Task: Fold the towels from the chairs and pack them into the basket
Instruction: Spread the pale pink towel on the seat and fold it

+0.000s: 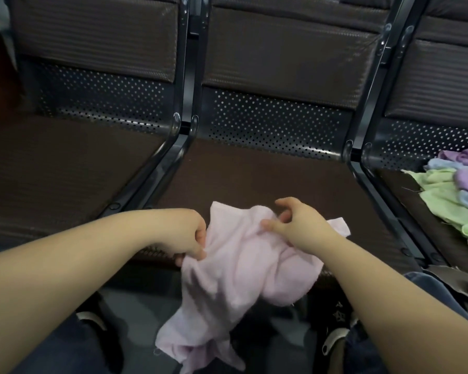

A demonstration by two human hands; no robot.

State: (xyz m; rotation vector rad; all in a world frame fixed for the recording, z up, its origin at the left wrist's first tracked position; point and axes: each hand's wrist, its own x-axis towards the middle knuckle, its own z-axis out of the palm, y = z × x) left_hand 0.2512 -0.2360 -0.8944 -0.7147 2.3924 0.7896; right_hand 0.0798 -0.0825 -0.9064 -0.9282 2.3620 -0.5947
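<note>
gripping a pale pink towel [235, 268] at the front edge of the middle chair seat [254, 179], the person was at the opening step of a fold: getting the crumpled cloth spread out. the left hand [187, 236] had its fingers curled round the towel's left edge, clamped on it. the right hand [300, 222] lay on the upper right part of the cloth, thumb and fingers bent and seemingly pinching a ridge of fabric, though that hold was less plain. the towel was bunched, its upper part on the seat and its lower part hanging off the front edge toward the floor.

by my judgement the next move called for finding two corners, drawing them apart to flatten the cloth on the seat, then bringing edge to edge.

no basket showed in view, so its contents could not be told. a loose pile of towels [454, 193], green, blue and lilac, waited unfolded on the right chair seat [405, 201].
</note>
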